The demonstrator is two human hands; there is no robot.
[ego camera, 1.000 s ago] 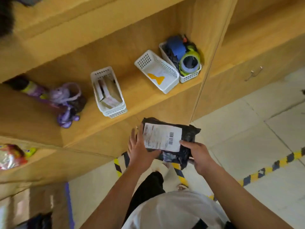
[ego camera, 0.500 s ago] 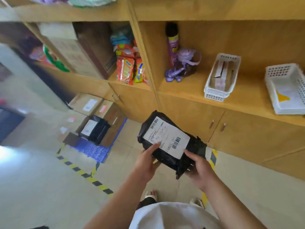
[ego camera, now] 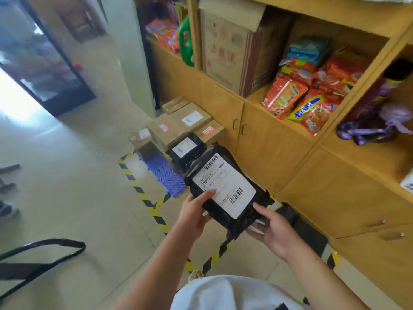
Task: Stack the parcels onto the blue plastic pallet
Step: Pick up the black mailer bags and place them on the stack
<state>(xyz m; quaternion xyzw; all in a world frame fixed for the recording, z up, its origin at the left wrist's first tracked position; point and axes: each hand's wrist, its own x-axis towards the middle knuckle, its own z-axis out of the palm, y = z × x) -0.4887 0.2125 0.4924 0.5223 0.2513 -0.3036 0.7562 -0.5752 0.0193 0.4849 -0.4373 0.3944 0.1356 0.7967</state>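
I hold a black plastic-wrapped parcel [ego camera: 225,193] with a white barcode label in front of me. My left hand [ego camera: 194,214] grips its near left edge, thumb on the label. My right hand [ego camera: 272,231] supports its near right corner from below. Beyond the parcel, the blue plastic pallet [ego camera: 162,173] lies on the floor against the cabinet. Several brown cardboard boxes [ego camera: 178,126] and another black parcel [ego camera: 186,148] sit on it.
Yellow-black floor tape [ego camera: 143,193] marks the area around the pallet. Wooden cabinets [ego camera: 279,153] and shelves with snack bags [ego camera: 306,97] run along the right. A black mat [ego camera: 301,229] lies by the cabinet base. A black strap [ego camera: 44,253] and someone's shoe [ego camera: 7,210] show at the left.
My view has swung left along the shelves, so the pallet and its boxes are now closer and more central. Both hands still hold the black parcel.
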